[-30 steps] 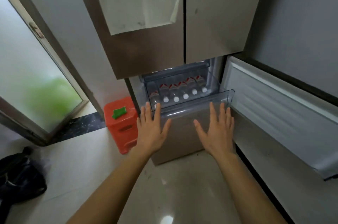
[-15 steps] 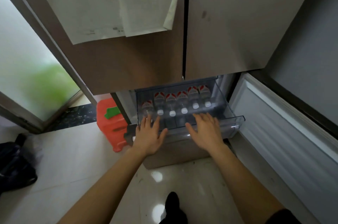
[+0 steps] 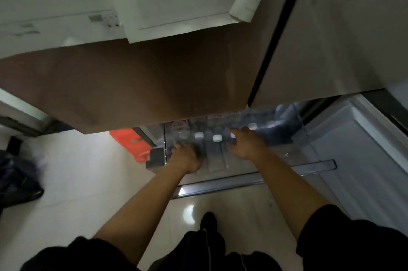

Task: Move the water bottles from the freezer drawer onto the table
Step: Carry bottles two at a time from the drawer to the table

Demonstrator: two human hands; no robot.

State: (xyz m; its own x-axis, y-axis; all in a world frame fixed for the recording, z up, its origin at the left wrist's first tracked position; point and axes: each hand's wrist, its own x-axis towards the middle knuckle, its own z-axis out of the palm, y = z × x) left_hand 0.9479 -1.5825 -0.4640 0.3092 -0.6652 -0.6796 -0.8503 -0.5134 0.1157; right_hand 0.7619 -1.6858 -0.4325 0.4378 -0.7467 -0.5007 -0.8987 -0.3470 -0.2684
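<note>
Inside drawer [image 3: 313,163] — bottles [image 3: 180,130] front-to-back, caps [image 3: 217,137] frontmost

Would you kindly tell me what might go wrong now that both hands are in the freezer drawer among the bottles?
1. The water bottles sit packed side by side, so pulling one out with the left hand or right hand may drag its neighbours.
2. The upper fridge doors overhang the freezer drawer closely; a lifted bottle might knock them.
3. The picture is blurred and neither grip looks sure; a bottle could slip onto the tiled floor.
</note>
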